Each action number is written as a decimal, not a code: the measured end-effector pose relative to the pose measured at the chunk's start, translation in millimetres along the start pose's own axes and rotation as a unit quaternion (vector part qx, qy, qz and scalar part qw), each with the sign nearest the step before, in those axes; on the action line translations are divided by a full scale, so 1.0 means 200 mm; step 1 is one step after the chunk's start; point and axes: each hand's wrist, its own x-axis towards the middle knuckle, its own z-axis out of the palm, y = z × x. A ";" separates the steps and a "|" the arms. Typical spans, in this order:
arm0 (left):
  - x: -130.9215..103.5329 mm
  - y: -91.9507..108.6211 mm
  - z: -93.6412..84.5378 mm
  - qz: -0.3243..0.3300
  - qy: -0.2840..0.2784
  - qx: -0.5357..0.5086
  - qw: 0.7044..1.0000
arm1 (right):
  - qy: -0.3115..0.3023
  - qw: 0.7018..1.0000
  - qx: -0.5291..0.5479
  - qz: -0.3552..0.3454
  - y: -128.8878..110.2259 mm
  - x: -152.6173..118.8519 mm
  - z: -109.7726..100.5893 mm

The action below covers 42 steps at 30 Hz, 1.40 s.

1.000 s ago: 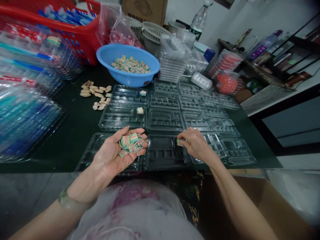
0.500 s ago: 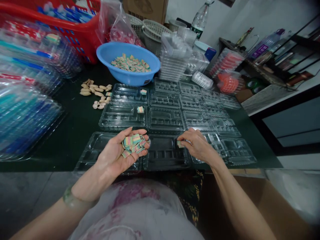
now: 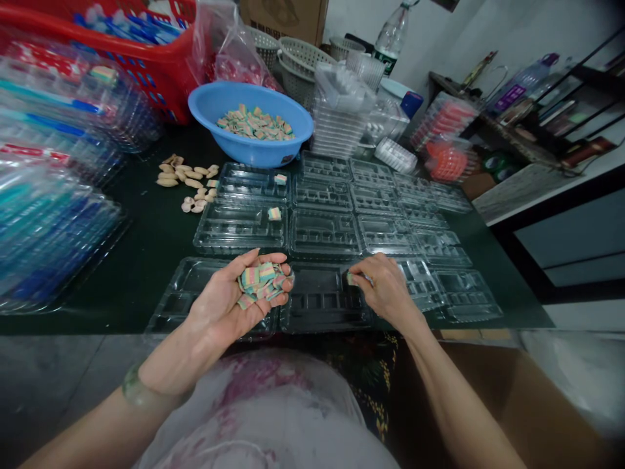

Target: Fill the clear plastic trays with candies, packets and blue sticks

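Palm up, my left hand [image 3: 229,296] cups a heap of striped candy pieces [image 3: 263,280] in green, yellow and pink. It hovers over the front-left clear plastic tray [image 3: 183,280]. My right hand [image 3: 385,283] pinches one small striped candy [image 3: 351,279] between thumb and fingertips, at the right-hand compartment of the middle front tray [image 3: 317,277]. Behind my left hand, one striped piece [image 3: 274,213] lies in a compartment of a tray [image 3: 234,225], and another piece [image 3: 280,180] sits in the tray beyond it.
More clear trays [image 3: 325,231] cover the dark green table in rows. A blue basin [image 3: 249,153] of striped candies stands behind them. Peanuts [image 3: 193,179] lie to its left. Stacked filled packs [image 3: 53,234] crowd the left side, with a red basket [image 3: 166,71] behind.
My right hand has shifted very slightly, staying at the same compartment with the candy between its fingers. My left hand has stayed still.
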 end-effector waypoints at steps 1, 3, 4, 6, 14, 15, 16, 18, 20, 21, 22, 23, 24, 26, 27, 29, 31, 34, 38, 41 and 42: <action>0.00 0.00 0.00 0.002 0.000 0.002 1.000 | 0.000 1.000 -0.018 -0.002 -0.01 0.00 0.00; 0.00 -0.01 0.00 0.004 -0.003 0.004 1.000 | 0.004 0.999 -0.047 -0.002 -0.02 0.00 0.01; 0.00 -0.01 0.00 0.004 -0.005 0.004 1.000 | 0.008 0.999 -0.052 0.001 -0.03 0.00 0.02; 0.00 -0.01 0.00 0.003 -0.009 0.003 1.000 | 0.023 0.999 -0.045 0.015 -0.03 0.00 0.03; -0.01 0.00 0.00 0.004 -0.011 -0.004 1.000 | 0.061 0.998 -0.009 0.026 0.03 -0.06 0.00; -0.01 0.00 0.01 0.004 -0.009 -0.003 1.000 | 0.058 0.998 -0.015 0.023 0.03 -0.06 -0.01; -0.01 0.00 0.01 0.004 -0.007 0.000 1.000 | 0.050 0.998 -0.022 0.019 0.03 -0.06 -0.01; -0.02 -0.01 0.02 0.005 -0.005 0.002 1.000 | 0.031 0.999 -0.033 0.012 0.03 -0.05 -0.01; -0.02 -0.01 0.03 0.003 -0.012 -0.006 1.000 | 0.023 0.999 -0.039 0.012 0.03 -0.02 0.01; -0.02 -0.02 0.03 0.001 -0.019 -0.014 1.000 | 0.025 0.999 -0.042 0.014 0.03 -0.01 0.02; -0.02 -0.02 0.03 -0.004 -0.026 -0.023 0.999 | 0.028 0.998 -0.045 0.017 0.04 0.00 0.03; -0.02 -0.02 0.03 -0.011 -0.033 -0.033 0.999 | 0.032 0.998 -0.050 0.019 0.04 0.01 0.04; -0.01 -0.02 0.03 -0.018 -0.039 -0.045 0.998 | 0.033 0.998 -0.054 0.019 0.04 0.01 0.05; -0.01 -0.03 0.03 -0.032 -0.050 -0.071 0.996 | 0.043 0.998 -0.050 0.016 0.04 0.01 0.05; -0.01 -0.03 0.03 -0.038 -0.056 -0.084 0.994 | 0.056 0.998 -0.038 0.012 0.03 0.01 0.05; 0.00 -0.04 0.03 -0.046 -0.069 -0.108 0.991 | 0.095 0.995 0.009 0.000 -0.02 0.00 0.02; 0.00 -0.04 0.02 -0.052 -0.076 -0.122 0.988 | 0.123 0.989 0.076 -0.026 -0.11 -0.02 -0.02; 0.01 -0.05 0.02 -0.055 -0.093 -0.137 0.985 | 0.101 0.979 0.146 -0.096 -0.28 -0.03 -0.08; 0.02 -0.05 -0.01 -0.068 -0.118 -0.153 0.979 | 0.046 0.977 0.132 -0.162 -0.44 0.00 -0.10; 0.02 -0.05 -0.03 -0.071 -0.102 -0.145 0.982 | 0.028 0.979 0.101 -0.173 -0.47 0.02 -0.08; 0.02 -0.04 -0.03 -0.071 -0.095 -0.142 0.983 | 0.026 0.980 0.096 -0.175 -0.47 0.03 -0.07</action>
